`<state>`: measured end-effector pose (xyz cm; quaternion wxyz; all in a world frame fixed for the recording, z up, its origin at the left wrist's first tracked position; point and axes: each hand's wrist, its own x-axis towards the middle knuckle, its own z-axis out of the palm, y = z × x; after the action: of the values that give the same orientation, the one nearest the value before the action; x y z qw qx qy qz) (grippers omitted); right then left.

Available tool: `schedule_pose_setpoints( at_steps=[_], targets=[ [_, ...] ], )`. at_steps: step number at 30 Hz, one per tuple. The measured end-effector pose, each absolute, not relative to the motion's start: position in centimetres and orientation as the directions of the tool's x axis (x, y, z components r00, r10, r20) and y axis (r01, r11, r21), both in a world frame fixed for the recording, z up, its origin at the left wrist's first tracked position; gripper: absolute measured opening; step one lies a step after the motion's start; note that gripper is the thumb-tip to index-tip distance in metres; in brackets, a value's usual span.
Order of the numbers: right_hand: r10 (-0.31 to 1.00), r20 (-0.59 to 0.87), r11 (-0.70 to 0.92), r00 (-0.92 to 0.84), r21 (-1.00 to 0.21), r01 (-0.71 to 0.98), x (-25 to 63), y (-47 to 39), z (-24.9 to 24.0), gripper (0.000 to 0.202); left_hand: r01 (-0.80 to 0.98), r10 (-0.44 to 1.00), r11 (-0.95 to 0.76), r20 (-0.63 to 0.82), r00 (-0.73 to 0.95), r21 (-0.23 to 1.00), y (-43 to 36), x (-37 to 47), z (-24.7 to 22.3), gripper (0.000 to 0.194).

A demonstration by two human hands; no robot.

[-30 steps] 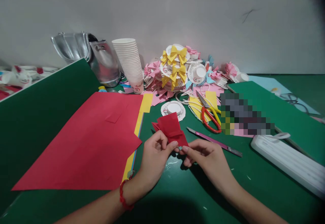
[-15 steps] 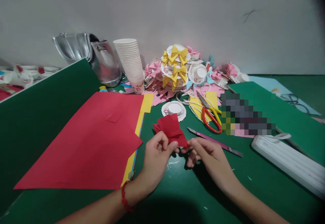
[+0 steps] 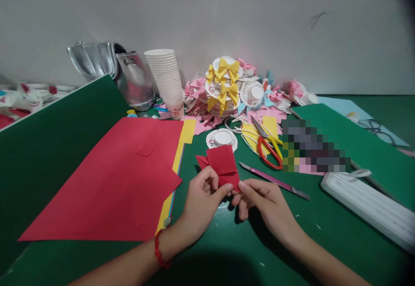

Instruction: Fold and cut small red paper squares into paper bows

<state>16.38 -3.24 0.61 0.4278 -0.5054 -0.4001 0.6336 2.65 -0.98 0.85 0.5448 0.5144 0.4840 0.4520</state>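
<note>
A small folded piece of red paper (image 3: 222, 165) is held just above the green table (image 3: 227, 247), near the middle. My left hand (image 3: 201, 204) pinches its near edge with thumb and forefinger. My right hand (image 3: 262, 201) pinches the same edge from the right, its fingertips meeting those of the left. A red cord bracelet sits on my left wrist. Directly behind the folded paper lies a white paper-cup piece with a frilled rim (image 3: 222, 139).
A large red sheet (image 3: 113, 178) over yellow paper lies at left beside green boards. Behind stand stacked paper cups (image 3: 165, 80), a metal container (image 3: 125, 76) and a heap of bow-trimmed cups (image 3: 227, 87). Red-handled scissors (image 3: 267, 147), a pink craft knife (image 3: 275, 181) and a white device (image 3: 369, 206) lie at right.
The folded red paper has turned to face up more squarely and sits slightly lower between my fingers. Both hands have shifted a little toward me.
</note>
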Motion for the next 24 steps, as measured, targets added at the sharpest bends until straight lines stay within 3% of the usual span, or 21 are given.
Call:
schedule_pose_setpoints(
  at_steps=[4, 9, 17, 24],
  targets=[
    [0.956, -0.273, -0.28, -0.111, -0.959, -0.051, 16.33, -3.21, 0.8, 0.042, 0.045, 0.99, 0.094, -0.099, 0.103, 0.995, -0.71, 2.43, 1.29, 0.033],
    [0.975, -0.215, -0.208, -0.049, -0.97, 0.125, 16.4, -3.38, 0.99, 0.026, -0.043, 0.976, 0.16, -0.152, 0.154, 0.986, -0.6, 2.41, 1.71, 0.034],
    [0.972, -0.229, -0.227, -0.047, -0.973, 0.038, 16.42, -3.43, 0.82, 0.026, -0.101, 0.971, 0.2, -0.184, 0.152, 0.975, -0.75, 2.44, 1.23, 0.034],
    [0.978, -0.21, -0.206, -0.018, -0.97, 0.129, 16.11, -3.41, 1.17, 0.025, -0.106, 0.973, 0.179, -0.16, 0.168, 0.978, -0.67, 2.43, 1.03, 0.035]
  ],
)
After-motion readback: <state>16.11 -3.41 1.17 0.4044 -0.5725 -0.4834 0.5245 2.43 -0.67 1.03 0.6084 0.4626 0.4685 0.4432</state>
